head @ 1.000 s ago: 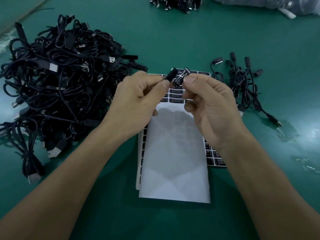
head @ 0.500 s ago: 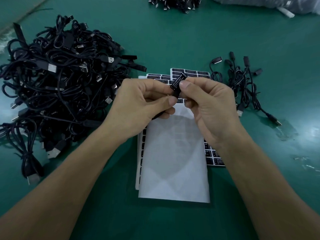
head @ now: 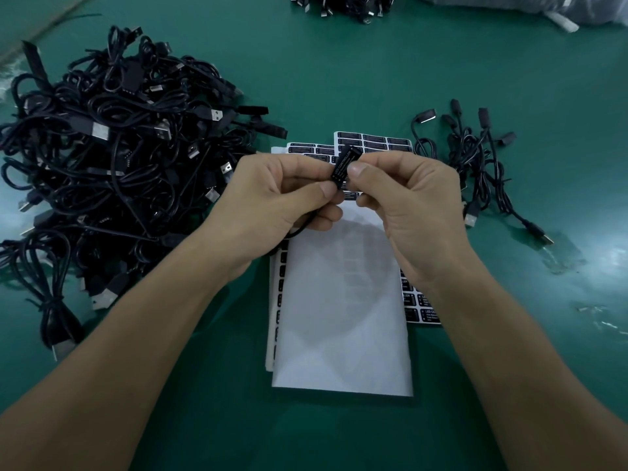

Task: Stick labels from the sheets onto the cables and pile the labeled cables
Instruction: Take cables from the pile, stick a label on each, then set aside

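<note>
Gripped cable [head: 347,154] in curled left hand [head: 289,202], long axis slanting away, right hand [head: 407,205] pinching label [head: 341,169] near its tip.

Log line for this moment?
step: labeling | left hand grips cable | right hand pinches label onto it | label sheets below hands

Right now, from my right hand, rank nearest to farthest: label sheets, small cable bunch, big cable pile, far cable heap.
1. label sheets, under the right hand
2. small cable bunch, to its right
3. big cable pile, far left
4. far cable heap, top edge
</note>
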A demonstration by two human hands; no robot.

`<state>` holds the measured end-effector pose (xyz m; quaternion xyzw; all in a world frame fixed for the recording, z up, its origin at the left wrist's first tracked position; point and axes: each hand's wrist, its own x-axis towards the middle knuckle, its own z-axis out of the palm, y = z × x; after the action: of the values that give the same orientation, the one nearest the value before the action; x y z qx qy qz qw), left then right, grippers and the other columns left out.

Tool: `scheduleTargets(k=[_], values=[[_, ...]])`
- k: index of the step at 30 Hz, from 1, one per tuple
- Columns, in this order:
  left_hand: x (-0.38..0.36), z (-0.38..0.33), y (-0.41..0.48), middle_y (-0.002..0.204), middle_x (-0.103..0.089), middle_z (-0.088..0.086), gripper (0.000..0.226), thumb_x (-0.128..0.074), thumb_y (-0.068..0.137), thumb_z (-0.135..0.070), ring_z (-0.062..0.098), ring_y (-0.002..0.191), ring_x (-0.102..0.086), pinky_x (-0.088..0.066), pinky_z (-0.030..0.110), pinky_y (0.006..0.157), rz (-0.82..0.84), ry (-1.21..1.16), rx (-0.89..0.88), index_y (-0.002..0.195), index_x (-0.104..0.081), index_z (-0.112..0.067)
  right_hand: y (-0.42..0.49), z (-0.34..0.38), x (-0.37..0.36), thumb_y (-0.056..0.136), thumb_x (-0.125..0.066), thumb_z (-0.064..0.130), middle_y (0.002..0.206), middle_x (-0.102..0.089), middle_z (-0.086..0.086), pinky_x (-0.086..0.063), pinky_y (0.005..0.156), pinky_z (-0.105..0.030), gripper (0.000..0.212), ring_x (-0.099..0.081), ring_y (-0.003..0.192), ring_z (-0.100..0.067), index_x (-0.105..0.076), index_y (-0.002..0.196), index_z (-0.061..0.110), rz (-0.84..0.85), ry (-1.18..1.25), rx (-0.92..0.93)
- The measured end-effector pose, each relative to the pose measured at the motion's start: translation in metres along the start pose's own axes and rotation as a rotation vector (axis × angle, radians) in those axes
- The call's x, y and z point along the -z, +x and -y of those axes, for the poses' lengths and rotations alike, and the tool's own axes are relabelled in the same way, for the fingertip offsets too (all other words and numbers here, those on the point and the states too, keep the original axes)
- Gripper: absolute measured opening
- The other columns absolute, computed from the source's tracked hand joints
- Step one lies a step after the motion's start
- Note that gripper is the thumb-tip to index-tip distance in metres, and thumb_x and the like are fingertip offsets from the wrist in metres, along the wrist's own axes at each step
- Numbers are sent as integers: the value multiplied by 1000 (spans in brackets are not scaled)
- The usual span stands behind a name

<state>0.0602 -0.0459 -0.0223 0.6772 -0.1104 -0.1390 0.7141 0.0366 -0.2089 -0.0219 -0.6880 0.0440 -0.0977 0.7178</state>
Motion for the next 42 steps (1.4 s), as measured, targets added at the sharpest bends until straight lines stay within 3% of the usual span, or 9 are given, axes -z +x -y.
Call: scheduleTargets(k=[17,42], values=[[8,1,2,84,-77,8,26,-68,78,-14,16,73,-73,-58,22,68,82,-48,31,103,-73,-8,0,5,-1,85,-71,-1,63,-67,6,-53,68,-25,19,-58,59,-9,-72,75,15,18,-44,47],[8,-2,1,86,-77,7,37,-68,77,-13,16,73,-74,-58,20,66,103,-97,98,111,-68,0,-2,3,-2,84,-71,-5,62,-69,9,-52,64,-19,21,-63,59,-4,-69,73,12,14,-64,133]])
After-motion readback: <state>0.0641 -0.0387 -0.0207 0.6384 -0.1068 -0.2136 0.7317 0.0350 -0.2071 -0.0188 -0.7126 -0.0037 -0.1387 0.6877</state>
